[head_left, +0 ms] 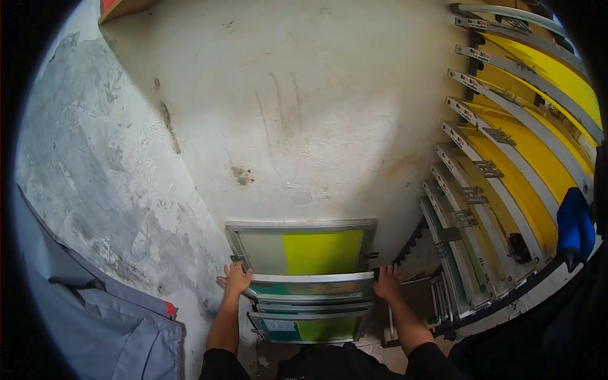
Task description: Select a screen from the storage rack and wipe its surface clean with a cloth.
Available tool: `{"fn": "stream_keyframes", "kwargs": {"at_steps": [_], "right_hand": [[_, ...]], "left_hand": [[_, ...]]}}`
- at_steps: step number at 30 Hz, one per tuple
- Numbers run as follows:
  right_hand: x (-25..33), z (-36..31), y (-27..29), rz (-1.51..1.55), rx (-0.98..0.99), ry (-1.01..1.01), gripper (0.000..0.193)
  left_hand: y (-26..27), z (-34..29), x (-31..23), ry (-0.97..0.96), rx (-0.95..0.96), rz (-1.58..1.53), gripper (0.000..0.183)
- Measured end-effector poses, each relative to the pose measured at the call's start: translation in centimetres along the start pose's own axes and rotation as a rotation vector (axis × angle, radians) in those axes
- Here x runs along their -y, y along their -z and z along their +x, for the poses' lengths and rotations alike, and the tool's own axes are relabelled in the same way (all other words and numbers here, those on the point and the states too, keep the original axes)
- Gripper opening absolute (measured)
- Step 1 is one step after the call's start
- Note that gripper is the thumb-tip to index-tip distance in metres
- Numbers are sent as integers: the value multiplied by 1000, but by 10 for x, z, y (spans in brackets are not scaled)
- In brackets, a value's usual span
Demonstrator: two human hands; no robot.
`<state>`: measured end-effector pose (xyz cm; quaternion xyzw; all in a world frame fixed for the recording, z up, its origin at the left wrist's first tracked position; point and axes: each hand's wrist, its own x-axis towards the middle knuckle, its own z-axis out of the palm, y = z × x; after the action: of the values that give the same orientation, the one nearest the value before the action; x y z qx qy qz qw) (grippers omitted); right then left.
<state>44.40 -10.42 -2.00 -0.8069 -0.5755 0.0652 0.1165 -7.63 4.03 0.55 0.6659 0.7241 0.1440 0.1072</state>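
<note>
Several screen printing frames with metal edges stand upright one behind another, low in the middle of the head view. My left hand [237, 278] is at the left end of one screen printing frame [310, 277], its fingers bent at the edge. My right hand [386, 284] grips the other end of the same frame, its fingertips partly hidden. Behind it, a screen frame with a yellow-green panel [323, 252] leans against the wall. Closer to my body stands another screen frame with teal and olive areas [326, 329].
At the right, a dark rack [476, 66] holds several screens with yellow and pale mesh [506, 149]. A blue object with a dark tip [573, 221] is at the rack's near side. Grey cloth [107, 316] hangs at the left, beside the worn wall [95, 152].
</note>
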Motion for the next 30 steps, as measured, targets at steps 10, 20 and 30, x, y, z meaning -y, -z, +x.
{"fn": "stream_keyframes", "kwargs": {"at_steps": [10,20,30], "right_hand": [[-10,-3,4,45,62,92,68],[-26,-3,-7,68,61,193,67],[-20,-9,3,31,101,172,67]], "left_hand": [[-78,10,-112,-159,-56,-245,34],[-70,-18,-135,-188,-121,-65,27],[-67,-27,-135,-146,-66,2,33]]}}
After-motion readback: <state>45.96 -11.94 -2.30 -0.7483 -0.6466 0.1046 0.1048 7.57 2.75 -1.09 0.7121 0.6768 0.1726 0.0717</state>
